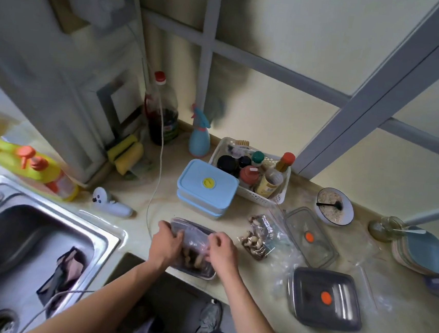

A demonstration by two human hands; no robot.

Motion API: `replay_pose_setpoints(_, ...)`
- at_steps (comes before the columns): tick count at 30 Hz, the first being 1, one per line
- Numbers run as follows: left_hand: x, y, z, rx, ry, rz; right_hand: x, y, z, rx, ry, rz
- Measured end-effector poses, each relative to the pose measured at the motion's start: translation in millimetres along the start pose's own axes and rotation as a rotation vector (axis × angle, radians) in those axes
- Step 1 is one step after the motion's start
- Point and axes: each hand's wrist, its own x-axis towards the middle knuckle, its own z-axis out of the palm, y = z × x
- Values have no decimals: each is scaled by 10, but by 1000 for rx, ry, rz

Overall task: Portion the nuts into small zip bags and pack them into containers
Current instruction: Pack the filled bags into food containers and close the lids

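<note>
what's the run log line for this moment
both hands | pressing nut bag into gray container | lids off

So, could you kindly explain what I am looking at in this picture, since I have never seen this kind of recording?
There is no machine: a person wears a wide-angle camera on the head, looking down at a kitchen counter. The left hand and right hand both hold a clear bag of nuts in an open grey container. To the right lie another nut bag and two grey lids; behind stand stacked blue boxes. A sink is on the left.
</note>
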Motion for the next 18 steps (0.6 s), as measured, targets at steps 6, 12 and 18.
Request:
replay_pose_setpoints(6,61,-279,-143,118,-20,278,-182,-83,229,-408,241,-274)
replay_pose_setpoints(12,297,-361,-230,564,85,704,-246,-55,368,-575,180,-728)
replay_pose_setpoints(18,375,-325,-247,673,-175,826,-166,128,447,-740,-76,-366)
